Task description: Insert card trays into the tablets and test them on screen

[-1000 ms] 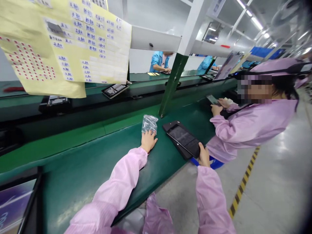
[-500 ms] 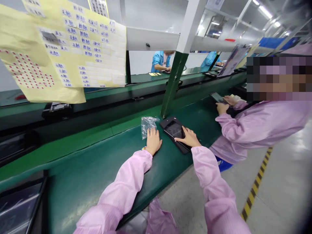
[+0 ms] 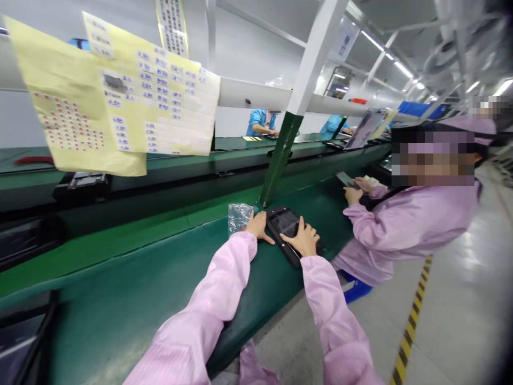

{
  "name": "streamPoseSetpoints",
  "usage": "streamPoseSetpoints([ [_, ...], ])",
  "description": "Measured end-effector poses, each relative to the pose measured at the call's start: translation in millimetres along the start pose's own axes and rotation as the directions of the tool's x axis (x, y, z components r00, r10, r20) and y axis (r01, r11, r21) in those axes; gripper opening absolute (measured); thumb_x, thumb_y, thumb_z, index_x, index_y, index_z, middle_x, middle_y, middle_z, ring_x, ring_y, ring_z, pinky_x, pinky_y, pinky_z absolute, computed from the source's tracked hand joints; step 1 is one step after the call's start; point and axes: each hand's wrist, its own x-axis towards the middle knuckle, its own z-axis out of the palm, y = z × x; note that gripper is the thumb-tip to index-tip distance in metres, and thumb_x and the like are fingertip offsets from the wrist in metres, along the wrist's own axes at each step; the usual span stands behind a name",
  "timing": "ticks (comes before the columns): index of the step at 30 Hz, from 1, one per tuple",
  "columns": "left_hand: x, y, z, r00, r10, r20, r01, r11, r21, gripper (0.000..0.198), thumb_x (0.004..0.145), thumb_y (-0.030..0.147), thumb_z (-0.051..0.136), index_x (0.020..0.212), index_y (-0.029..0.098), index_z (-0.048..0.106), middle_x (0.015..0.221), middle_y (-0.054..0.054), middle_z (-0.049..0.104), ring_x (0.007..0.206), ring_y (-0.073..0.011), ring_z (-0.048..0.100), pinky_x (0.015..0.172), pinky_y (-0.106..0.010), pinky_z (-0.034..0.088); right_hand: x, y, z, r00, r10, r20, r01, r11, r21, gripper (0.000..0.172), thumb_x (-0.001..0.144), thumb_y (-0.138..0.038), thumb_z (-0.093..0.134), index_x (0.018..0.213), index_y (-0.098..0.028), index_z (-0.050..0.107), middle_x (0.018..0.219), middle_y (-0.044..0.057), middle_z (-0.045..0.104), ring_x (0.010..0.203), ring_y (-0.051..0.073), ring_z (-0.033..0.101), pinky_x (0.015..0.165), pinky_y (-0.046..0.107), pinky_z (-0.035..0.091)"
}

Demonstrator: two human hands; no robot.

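A black tablet [image 3: 285,227] lies flat on the green workbench belt [image 3: 132,267], beneath the right hand [image 3: 303,240], whose fingers spread open across its screen without gripping. The left hand [image 3: 258,227] rests just beside it, fingers open and flat (a clear plastic bag [image 3: 239,218] sits against that hand).

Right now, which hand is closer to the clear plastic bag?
The left hand is nearer, just beside the clear plastic bag; the right hand is farther away, on the black tablet.
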Motion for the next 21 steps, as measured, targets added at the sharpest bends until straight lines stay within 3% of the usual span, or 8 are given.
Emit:
streamPoseSetpoints([
  [5,-14,4,3.9,0.999,-0.021,0.031,0.020,0.999,0.049,0.131,0.057,0.066,0.075,0.150,-0.003,0.012,0.157,-0.027,0.012,0.149,-0.0332,0.013,0.120,-0.050,-0.003,18,10,-1,0.992,-0.020,0.128,0.013,0.998,0.061,0.107,0.074,-0.079,0.048,0.154,-0.018,0.009,0.142,0.021,0.042,0.129,0.038,0.038,0.105,0.054,0.025],
  [11,-34,14,-3.9,0.994,-0.075,0.082,0.070,0.996,0.053,0.136,0.052,0.073,0.073,0.149,-0.004,0.017,0.155,-0.030,0.015,0.148,-0.0369,0.016,0.119,-0.053,-0.001,13,19,1,0.959,0.023,0.283,-0.062,0.990,0.130,0.103,0.077,-0.080,0.041,0.151,-0.010,0.023,0.148,0.023,0.036,0.134,0.037,0.036,0.106,0.055,0.028],
  [15,-59,5,-18.9,0.993,-0.075,0.087,0.071,0.997,0.039,0.126,0.062,0.077,0.064,0.150,0.000,0.017,0.157,-0.026,0.014,0.149,-0.0345,0.012,0.119,-0.054,0.004,1,8,-7,0.961,0.027,0.274,-0.076,0.983,0.170,0.108,0.075,-0.080,0.046,0.151,-0.008,0.023,0.150,0.025,0.034,0.137,0.039,0.033,0.109,0.063,0.020],
  [17,-70,-9,-27.3,0.991,-0.136,0.019,0.134,0.990,0.052,0.116,0.071,0.072,0.059,0.150,-0.001,0.018,0.158,-0.025,0.010,0.149,-0.0358,0.007,0.118,-0.055,0.003,-10,-4,-17,0.974,0.028,0.223,-0.072,0.979,0.189,0.108,0.076,-0.079,0.047,0.150,-0.004,0.024,0.151,0.028,0.029,0.141,0.043,0.023,0.109,0.068,0.010],
  [18,-75,-18,-30.6,0.973,-0.223,-0.057,0.226,0.972,0.057,0.110,0.075,0.069,0.057,0.149,-0.003,0.019,0.158,-0.027,0.010,0.149,-0.0380,0.007,0.118,-0.057,0.004,-18,-12,-22,0.983,0.015,0.183,-0.053,0.977,0.205,0.107,0.078,-0.077,0.046,0.150,-0.002,0.023,0.153,0.029,0.024,0.143,0.044,0.017,0.109,0.069,0.004],
  [19,-79,-28,-32.7,0.929,-0.339,-0.149,0.348,0.936,0.044,0.107,0.078,0.066,0.055,0.147,-0.006,0.019,0.157,-0.030,0.011,0.148,-0.0409,0.008,0.117,-0.058,0.006,-28,-23,-27,0.990,-0.015,0.140,-0.017,0.974,0.225,0.104,0.080,-0.075,0.045,0.150,-0.002,0.021,0.155,0.028,0.020,0.145,0.042,0.010,0.110,0.068,-0.001],
  [21,-84,-47,-33.1,0.794,-0.540,-0.280,0.551,0.833,-0.045,0.103,0.080,0.061,0.057,0.144,-0.011,0.022,0.154,-0.035,0.014,0.146,-0.0457,0.011,0.115,-0.060,0.012,-50,-50,-33,0.989,-0.129,0.071,0.104,0.955,0.279,0.096,0.085,-0.070,0.046,0.151,-0.006,0.020,0.159,0.021,0.014,0.148,0.035,0.003,0.115,0.059,-0.005],
])
